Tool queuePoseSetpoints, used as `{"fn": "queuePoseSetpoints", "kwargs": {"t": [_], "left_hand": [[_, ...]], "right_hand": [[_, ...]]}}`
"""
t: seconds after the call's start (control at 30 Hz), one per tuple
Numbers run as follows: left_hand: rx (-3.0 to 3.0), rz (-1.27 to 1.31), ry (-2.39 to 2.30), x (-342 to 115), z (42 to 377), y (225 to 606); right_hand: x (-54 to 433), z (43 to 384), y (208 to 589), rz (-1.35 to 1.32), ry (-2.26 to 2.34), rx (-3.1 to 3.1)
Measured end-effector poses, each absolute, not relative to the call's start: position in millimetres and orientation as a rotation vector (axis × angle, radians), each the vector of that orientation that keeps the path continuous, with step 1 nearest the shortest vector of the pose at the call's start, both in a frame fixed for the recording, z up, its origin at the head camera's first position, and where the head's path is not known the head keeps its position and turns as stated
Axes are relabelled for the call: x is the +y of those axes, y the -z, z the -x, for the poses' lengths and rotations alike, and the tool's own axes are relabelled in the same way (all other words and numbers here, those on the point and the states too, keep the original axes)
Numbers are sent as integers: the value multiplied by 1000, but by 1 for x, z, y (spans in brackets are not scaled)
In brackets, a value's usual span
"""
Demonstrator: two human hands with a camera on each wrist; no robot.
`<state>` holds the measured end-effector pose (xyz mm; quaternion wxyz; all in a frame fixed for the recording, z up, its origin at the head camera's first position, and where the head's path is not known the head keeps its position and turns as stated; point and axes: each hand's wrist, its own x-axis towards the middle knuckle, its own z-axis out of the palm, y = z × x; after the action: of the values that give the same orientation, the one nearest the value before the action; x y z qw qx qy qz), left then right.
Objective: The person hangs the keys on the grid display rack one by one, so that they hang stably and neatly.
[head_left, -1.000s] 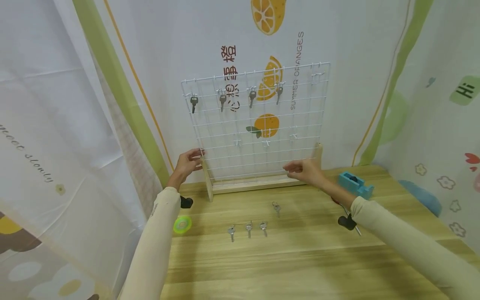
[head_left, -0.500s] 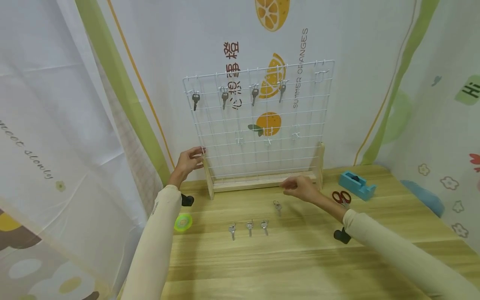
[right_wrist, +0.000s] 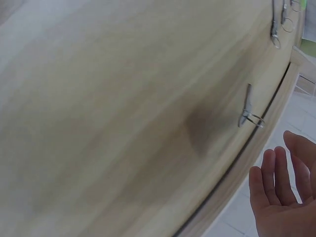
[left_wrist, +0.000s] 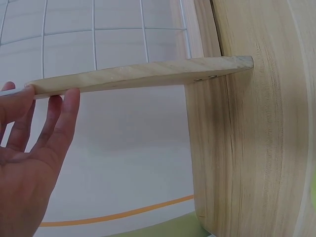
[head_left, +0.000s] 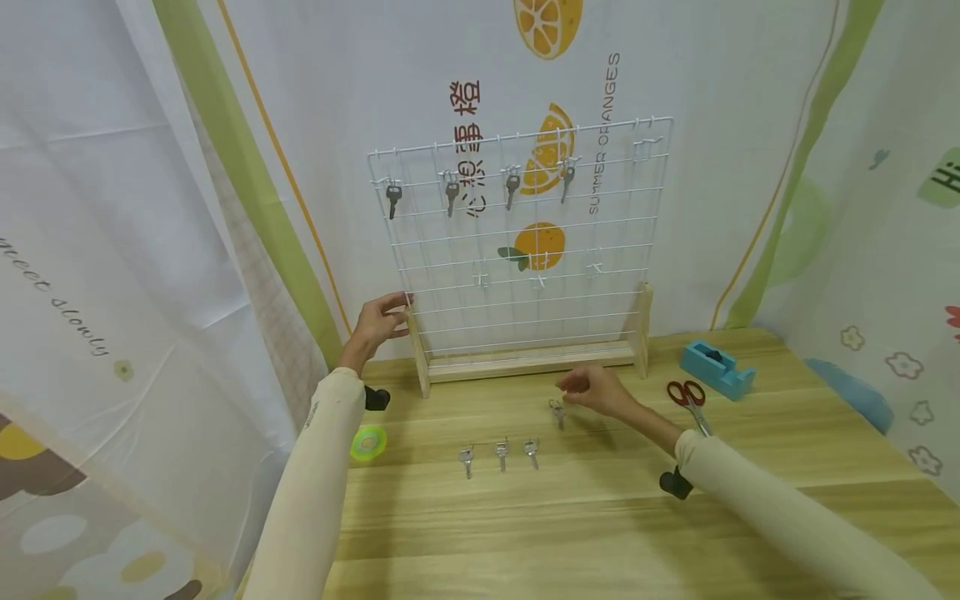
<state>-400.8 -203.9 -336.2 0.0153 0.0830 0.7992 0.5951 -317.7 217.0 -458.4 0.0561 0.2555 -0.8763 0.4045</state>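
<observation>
Key w/ split ring (head_left: 558, 415), lying flat on the tabletop (head_left: 465, 533), in front of the base bar (head_left: 525, 365) of the wire rack (head_left: 480, 142). Step in hand (judged from pose): reach for pick-up of this key. R hand (head_left: 596, 392) hovered just beside the ring, thumb & fingers apart, nothing held; R wrist view showed a gap betw. fingertips & ring. L hand (head_left: 378, 321) was clamped on the rack's L upright (left_wrist: 143, 74) near its top, thumb on one side, fingertips on the other, prob. to steady it. Next move prob. called for a small drop of the R fingertips, then a pinch on ring or key head; the thin ring might swivel or slip if caught off-centre.

Appearance: silvery metal, broad head, narrow blade pointing twd. the person; ring at the far end, approx. as wide as the head. Cuts on blade too small to tell. Three similar keys (head_left: 502, 454) lay in a row nearer the person, apart from it; four darker-looking keys (head_left: 393, 201) hung along the rack's upper hooks, w/ the upper R hook (head_left: 647, 148) bare.
</observation>
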Motion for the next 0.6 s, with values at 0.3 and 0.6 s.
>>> {"fn": "queuePoseSetpoints", "kwargs": {"t": [0.3,0.6], "left_hand": [[2511,-244,-1828,-203,400,335],[2503,-256,-1831,-203,397,335]], "right_hand": [[214,321,475,-782,-1269,-2638],[205,321,482,-754,-1189,-2669]]}}
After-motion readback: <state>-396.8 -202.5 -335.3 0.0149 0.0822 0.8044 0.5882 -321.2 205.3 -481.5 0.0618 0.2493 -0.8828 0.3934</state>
